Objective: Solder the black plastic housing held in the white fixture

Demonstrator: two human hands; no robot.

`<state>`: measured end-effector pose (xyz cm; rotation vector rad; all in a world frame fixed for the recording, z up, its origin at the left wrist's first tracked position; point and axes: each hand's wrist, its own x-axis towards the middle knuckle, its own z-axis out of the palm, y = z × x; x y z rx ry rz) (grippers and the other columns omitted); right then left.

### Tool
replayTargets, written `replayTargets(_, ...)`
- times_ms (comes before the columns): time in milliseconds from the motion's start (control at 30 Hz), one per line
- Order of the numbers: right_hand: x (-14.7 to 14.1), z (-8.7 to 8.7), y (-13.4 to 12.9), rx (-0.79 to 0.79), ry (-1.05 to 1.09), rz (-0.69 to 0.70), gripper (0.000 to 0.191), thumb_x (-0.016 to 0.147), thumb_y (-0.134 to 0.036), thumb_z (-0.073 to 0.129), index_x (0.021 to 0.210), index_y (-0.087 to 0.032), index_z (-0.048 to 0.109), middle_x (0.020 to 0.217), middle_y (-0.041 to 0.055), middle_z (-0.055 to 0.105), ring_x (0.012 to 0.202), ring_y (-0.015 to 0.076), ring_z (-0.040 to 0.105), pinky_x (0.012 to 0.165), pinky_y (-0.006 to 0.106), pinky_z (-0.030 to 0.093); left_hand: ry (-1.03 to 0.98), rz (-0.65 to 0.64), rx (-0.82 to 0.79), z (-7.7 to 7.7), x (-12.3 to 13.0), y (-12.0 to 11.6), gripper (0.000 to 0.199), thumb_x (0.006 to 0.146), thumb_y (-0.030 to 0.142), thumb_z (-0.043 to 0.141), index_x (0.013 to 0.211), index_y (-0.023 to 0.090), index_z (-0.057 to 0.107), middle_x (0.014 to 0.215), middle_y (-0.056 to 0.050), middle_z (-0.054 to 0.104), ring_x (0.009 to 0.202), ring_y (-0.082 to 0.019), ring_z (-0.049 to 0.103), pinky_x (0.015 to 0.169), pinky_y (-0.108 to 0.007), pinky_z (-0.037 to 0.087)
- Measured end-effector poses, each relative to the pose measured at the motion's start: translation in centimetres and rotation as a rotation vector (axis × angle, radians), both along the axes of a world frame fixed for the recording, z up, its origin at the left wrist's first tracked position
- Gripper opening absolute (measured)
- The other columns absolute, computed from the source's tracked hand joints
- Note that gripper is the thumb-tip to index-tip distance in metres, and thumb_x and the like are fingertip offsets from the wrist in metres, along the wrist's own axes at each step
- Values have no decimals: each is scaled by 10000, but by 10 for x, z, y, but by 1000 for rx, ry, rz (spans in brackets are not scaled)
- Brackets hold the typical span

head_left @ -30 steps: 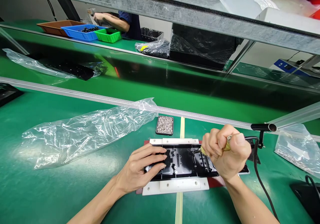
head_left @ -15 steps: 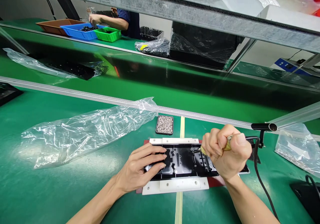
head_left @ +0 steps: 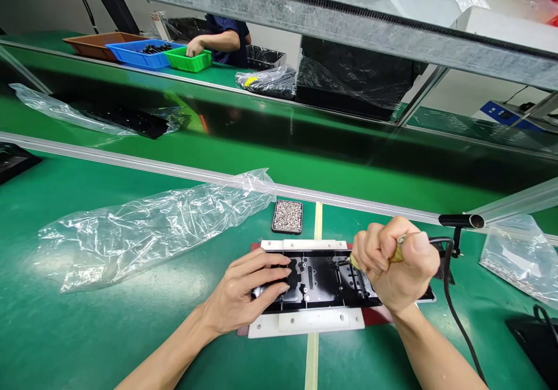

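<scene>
A long black plastic panel [head_left: 322, 279] lies in a jig with white side blocks [head_left: 305, 322] and a red base. My left hand [head_left: 248, 288] rests on the panel's left end, fingers stretched out, holding nothing. My right hand [head_left: 394, 262] is closed in a fist round the yellowish handle of a corded soldering iron [head_left: 355, 261]. The iron's metal tip points left at the panel's right half, near its upper edge; the exact contact point is too small to tell. Behind the jig sits a small black tray [head_left: 288, 217] of tiny metal parts.
A crumpled clear plastic bag [head_left: 152, 233] lies at left. On the right are a black tube holder [head_left: 461, 221], the iron's black cord [head_left: 457, 314] and a bag of small parts [head_left: 518, 256]. Across the divider, a co-worker's hand [head_left: 195, 47] reaches into a green bin [head_left: 192, 62].
The co-worker's hand has moved right, from above the blue bin into the green one. My two hands, the iron and the panel look unmoved.
</scene>
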<state>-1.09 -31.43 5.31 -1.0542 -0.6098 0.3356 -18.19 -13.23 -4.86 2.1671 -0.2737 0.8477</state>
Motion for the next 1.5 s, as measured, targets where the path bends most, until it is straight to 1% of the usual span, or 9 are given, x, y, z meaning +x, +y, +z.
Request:
replayTargets(300,2,-1,-1,-1,-9,7,560,960,-567,682,597,-208,454,455,-65,303,388,85,263,375,210,297,-11,-1,-2,2,1,-1,138,1009,134,715,1134,154,770,1170,-92,786,1090,-183,760,992,-316,604)
replayTargets(567,1,-1,-2,-10,-1,10,558,947,-565,691,591,-205,456,452,-62,315,391,87,269,380,214,294,-4,2,2,2,1,0,153,1004,134,719,1146,163,767,1166,-96,785,1073,-200,765,968,-339,617)
replayTargets(933,1,-1,0,9,3,2,545,945,-545,700,591,-205,462,452,-64,310,389,85,263,375,208,288,-2,8,-2,1,0,0,156,995,127,722,1136,169,773,1170,-96,788,1067,-205,769,986,-355,628)
replayTargets(1267,0,0,0,10,-10,7,523,958,-527,684,592,-212,485,453,-60,314,387,90,262,371,217,288,-10,10,-8,2,1,-1,147,995,141,728,1131,167,778,1150,-112,793,1031,-223,779,929,-362,651)
replayTargets(1500,0,0,-1,3,-8,1,529,957,-535,675,588,-210,478,452,-61,310,390,89,254,373,218,282,-1,12,-5,1,0,-1,151,1002,142,723,1142,169,774,1151,-108,791,1033,-218,775,949,-367,642)
